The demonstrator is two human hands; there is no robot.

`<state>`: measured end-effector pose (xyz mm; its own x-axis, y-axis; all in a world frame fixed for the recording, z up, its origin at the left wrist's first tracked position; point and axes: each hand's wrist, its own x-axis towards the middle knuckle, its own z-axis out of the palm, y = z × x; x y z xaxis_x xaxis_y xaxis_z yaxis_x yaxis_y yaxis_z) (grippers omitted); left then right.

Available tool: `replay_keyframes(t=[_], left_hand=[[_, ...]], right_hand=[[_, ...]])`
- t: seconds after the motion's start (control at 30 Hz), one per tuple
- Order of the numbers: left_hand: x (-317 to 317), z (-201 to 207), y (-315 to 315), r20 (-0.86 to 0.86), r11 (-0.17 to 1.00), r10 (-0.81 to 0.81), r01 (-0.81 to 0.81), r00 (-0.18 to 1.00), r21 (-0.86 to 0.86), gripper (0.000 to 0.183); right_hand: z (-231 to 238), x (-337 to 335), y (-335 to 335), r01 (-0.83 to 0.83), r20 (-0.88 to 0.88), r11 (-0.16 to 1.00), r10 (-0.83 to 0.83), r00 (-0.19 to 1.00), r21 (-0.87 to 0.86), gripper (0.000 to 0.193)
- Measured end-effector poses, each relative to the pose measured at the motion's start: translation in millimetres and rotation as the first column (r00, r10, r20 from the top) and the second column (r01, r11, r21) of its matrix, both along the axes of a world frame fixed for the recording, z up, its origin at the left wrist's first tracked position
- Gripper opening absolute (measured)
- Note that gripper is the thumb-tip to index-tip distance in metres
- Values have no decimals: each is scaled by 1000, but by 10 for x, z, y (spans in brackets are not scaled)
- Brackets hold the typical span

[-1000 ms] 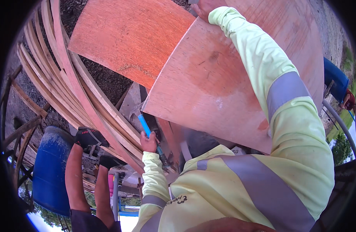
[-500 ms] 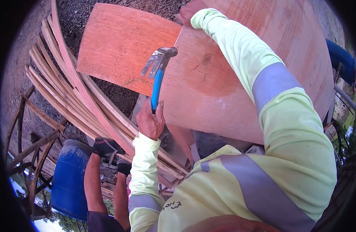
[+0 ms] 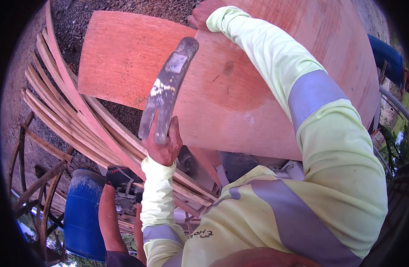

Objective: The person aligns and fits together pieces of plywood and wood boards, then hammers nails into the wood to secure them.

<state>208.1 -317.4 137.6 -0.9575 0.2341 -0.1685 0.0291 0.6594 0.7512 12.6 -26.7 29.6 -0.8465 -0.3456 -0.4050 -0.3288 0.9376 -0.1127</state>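
My left hand [image 3: 165,144] is closed round the handle of a claw hammer [image 3: 169,89], mostly hidden behind the worn metal head. The head is raised close to the view, its claw pointing back toward my wrist. Beyond it lies a large reddish plywood sheet [image 3: 258,120], beside a smaller, more orange plywood piece [image 3: 124,58]. At the far end of the seam between them, my right hand [image 3: 206,15] rests with curled fingers on the large sheet's edge. Whatever those fingers grip is hidden.
Long wooden strips [image 3: 75,115] lie in a stack on the left over gravel [image 3: 102,13]. Another person's leg [image 3: 110,218] and dark shoe [image 3: 120,175] are beside a blue drum [image 3: 84,213]. A second blue drum [image 3: 386,58] stands at far right.
The hammer has come up toward the view and tipped back, its head now covering the handle. My left hand has shifted slightly left and nearer. My right hand stays at the sheet's edge.
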Motion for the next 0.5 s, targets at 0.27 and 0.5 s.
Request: replay_keyframes(t=[0.27, 0.5], left_hand=[[-392, -487, 54, 132, 964, -142, 167, 981, -206, 21], [-186, -315, -142, 92, 965, -170, 185, 981, -188, 16]], right_hand=[[84, -111, -173, -50, 18, 998, 50, 999, 23, 45], [65, -72, -65, -27, -13, 1000, 27, 1000, -1, 44]])
